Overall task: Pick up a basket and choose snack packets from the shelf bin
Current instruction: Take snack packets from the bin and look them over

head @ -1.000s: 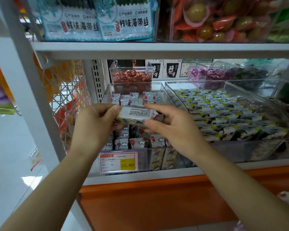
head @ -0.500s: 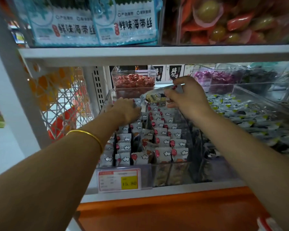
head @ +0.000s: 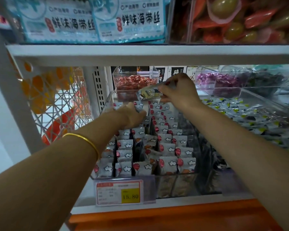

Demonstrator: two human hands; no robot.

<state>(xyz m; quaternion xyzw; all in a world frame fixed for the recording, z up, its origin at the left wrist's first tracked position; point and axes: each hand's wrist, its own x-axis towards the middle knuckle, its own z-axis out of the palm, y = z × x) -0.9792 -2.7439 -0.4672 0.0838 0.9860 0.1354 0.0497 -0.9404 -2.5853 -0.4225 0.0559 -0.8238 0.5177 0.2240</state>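
Two bare hands, the left hand [head: 132, 116] and the right hand [head: 179, 91], were visible. One yellow price tag [head: 119, 192] hung below. Two blue seaweed packets [head: 93, 20] stood above.

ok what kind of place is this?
Most likely a shop's snack aisle: a price tag reading 15.80 on a clear bin of wrapped snack packets, with more packaged goods on the white shelf above.

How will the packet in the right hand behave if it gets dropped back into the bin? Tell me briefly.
The packet looks light: the right hand holds it by one end with fingertips alone. It sticks out nearly straight, so it is probably fairly stiff, not floppy. Its glossy wrapper may slide over the packets in the bin, and being flat, it should not roll.
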